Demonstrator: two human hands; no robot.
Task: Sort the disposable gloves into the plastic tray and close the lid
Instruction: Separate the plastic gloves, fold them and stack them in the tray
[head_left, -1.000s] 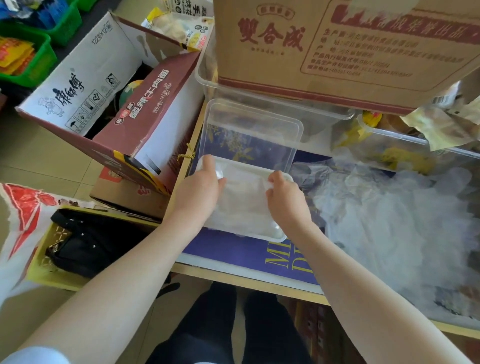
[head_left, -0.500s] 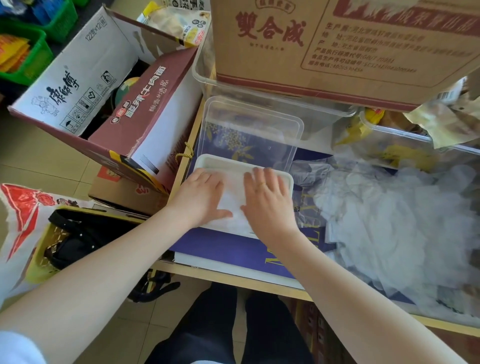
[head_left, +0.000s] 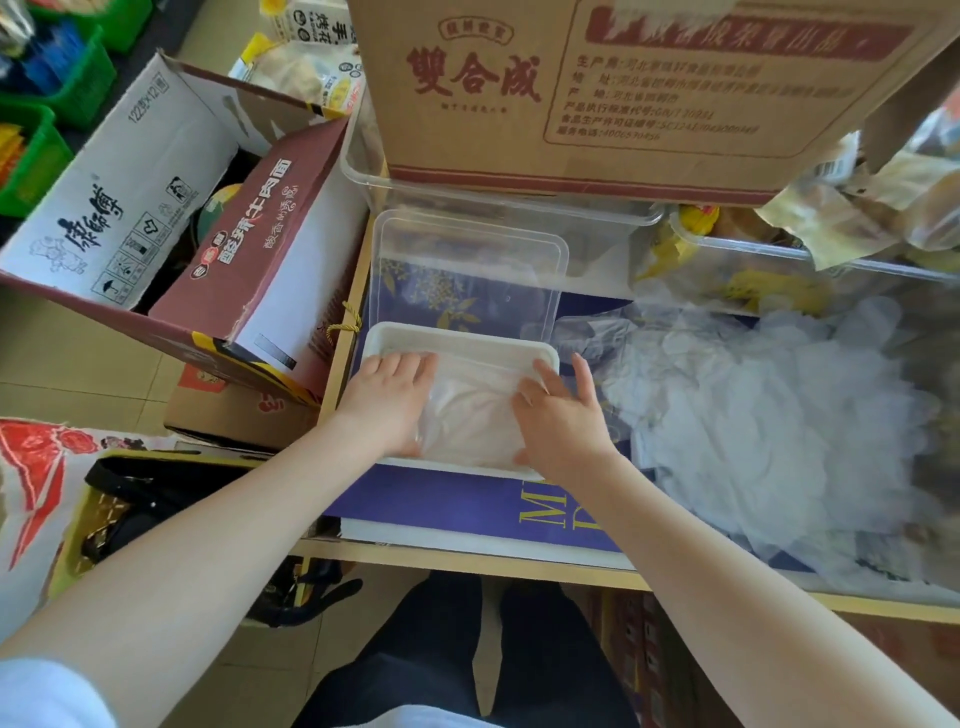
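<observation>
Since the earlier frame, the hands have been spread apart: left hand (head_left: 387, 400) and right hand (head_left: 563, 415), fingers flat, press gloves (head_left: 475, 415) into the tray (head_left: 457, 338) at the desk's near left; the lid (head_left: 467, 270) lies just beyond.

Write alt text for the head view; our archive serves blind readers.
Both hands press flat on folded clear gloves in a white plastic tray: left hand, right hand. A clear lid lies behind the tray, a loose glove pile to its right.
</observation>
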